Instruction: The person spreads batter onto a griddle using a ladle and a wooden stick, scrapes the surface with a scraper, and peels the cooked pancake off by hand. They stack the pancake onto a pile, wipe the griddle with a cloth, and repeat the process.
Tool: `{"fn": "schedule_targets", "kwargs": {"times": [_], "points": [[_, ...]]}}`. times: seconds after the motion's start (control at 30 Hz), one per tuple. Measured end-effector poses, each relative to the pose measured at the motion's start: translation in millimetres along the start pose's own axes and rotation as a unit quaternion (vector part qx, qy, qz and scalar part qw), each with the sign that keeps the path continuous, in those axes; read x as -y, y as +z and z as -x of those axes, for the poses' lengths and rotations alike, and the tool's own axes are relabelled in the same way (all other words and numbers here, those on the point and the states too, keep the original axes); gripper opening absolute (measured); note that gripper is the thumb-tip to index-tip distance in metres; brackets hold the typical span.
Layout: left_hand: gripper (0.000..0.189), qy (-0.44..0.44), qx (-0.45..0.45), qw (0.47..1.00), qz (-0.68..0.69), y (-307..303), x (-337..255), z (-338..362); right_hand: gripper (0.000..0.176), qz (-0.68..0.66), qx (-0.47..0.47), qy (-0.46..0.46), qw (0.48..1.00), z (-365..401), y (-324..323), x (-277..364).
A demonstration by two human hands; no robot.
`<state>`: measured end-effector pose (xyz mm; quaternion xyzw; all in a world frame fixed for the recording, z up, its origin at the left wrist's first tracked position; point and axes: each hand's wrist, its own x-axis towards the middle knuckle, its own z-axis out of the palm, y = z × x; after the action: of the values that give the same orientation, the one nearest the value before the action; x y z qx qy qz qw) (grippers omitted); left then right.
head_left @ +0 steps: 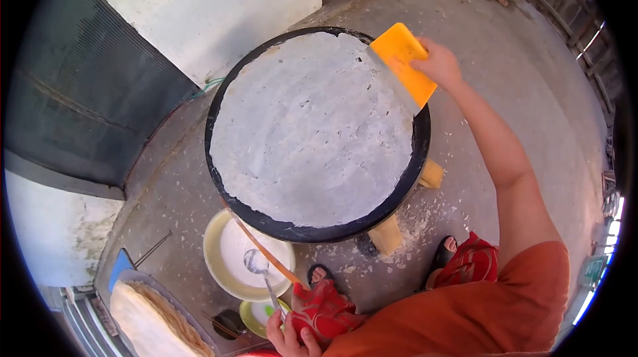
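A large round black griddle point(229, 194) stands on the floor, covered with a thin pale layer of batter point(306, 131). My right hand point(438, 65) holds an orange scraper point(402, 58) against the batter at the griddle's far right rim. My left hand point(289, 338), low at the bottom edge, grips the handle of a metal ladle point(256, 264). The ladle's bowl rests in a cream-coloured basin of white batter point(216, 270) just in front of the griddle. A thin wooden stick point(262, 251) lies across the basin.
A stack of thin cooked sheets point(153, 324) lies on a tray at bottom left. A small green bowl point(256, 317) sits near my knee. Yellow blocks point(389, 234) prop the griddle. A white wall point(199, 5) and dark ribbed panel point(80, 91) stand to the left. Concrete floor stretches right.
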<state>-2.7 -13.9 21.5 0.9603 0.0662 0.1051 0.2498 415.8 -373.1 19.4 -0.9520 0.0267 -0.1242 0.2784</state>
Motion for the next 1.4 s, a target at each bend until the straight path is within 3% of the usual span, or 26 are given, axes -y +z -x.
{"fn": "schedule_targets", "kwargs": {"times": [0.03, 0.1, 0.23, 0.3, 0.4, 0.53, 0.6, 0.63, 0.7, 1.0, 1.23, 1.3, 1.4], "points": [[0.034, 0.001, 0.002, 1.000, -0.002, -0.3, -0.6, -1.3, 0.046, 0.002, 0.000, 0.001, 1.000, -6.9, 7.7, -11.3], [0.034, 0.003, 0.003, 1.000, -0.003, -0.1, -0.7, -3.1, 0.045, -0.206, 0.078, 0.049, 0.974, -20.6, 39.3, -38.8], [0.032, 0.002, 0.004, 1.000, -0.006, 1.1, -0.8, -5.5, 0.048, -0.167, 0.054, 0.085, 0.981, -31.7, 52.2, -36.5], [0.031, 0.001, 0.006, 1.000, -0.005, 1.4, -1.3, -7.1, 0.053, 0.001, -0.088, 0.118, 0.989, -33.3, 33.3, -19.1], [0.030, -0.007, 0.005, 1.000, 0.001, 0.7, 1.0, -10.3, 0.056, -0.116, -0.007, 0.114, 0.987, -39.0, 16.8, -63.9], [0.029, -0.005, 0.003, 1.000, -0.002, -0.1, 4.5, -14.5, 0.056, -0.200, -0.022, 0.131, 0.971, -10.8, 18.0, -91.5], [0.029, -0.010, 0.008, 1.000, 0.004, 2.8, 7.0, -15.5, 0.057, -0.013, -0.070, 0.069, 0.995, -2.2, 26.6, -81.2], [0.029, -0.008, 0.008, 1.000, -0.003, 4.4, 10.1, -13.3, 0.057, -0.011, -0.067, 0.071, 0.995, -7.9, 27.3, -78.7], [0.028, -0.007, 0.009, 1.000, -0.011, 3.5, 11.6, -14.3, 0.059, 0.130, -0.043, 0.166, 0.977, -28.9, 24.7, -72.6], [0.027, -0.020, -0.007, 0.999, -0.027, 8.3, 10.2, -33.1, 0.058, 0.214, -0.023, 0.053, 0.975, -126.6, 72.1, -14.1], [0.026, -0.083, -0.015, 0.996, -0.039, 13.1, 14.7, -43.9, 0.058, 0.259, -0.004, 0.041, 0.965, -213.7, 134.3, 13.6], [0.027, -0.105, -0.011, 0.994, -0.041, 15.3, 17.1, -44.9, 0.047, 0.267, -0.025, -0.063, 0.961, -229.8, 160.7, 33.2], [0.028, -0.119, -0.012, 0.992, -0.051, 16.8, 19.5, -48.7, 0.049, 0.217, 0.004, -0.119, 0.969, -241.1, 200.1, 89.6]]}}
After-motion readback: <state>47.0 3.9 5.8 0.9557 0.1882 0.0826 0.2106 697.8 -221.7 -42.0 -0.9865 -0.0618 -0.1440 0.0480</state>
